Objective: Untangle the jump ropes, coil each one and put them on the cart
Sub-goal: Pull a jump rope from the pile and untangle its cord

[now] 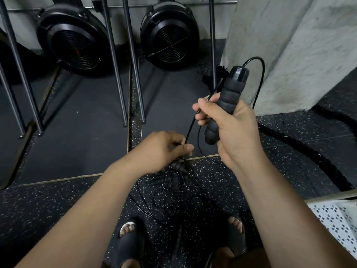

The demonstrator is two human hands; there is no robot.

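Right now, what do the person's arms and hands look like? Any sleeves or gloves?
Both are bare. The left hand and right hand wear no gloves, and no ring, watch or bracelet shows. The left forearm and right forearm have no sleeves in view.

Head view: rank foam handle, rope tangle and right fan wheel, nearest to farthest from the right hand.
1. foam handle, gripped in the right hand.
2. rope tangle, hanging below the left hand.
3. right fan wheel, far ahead.
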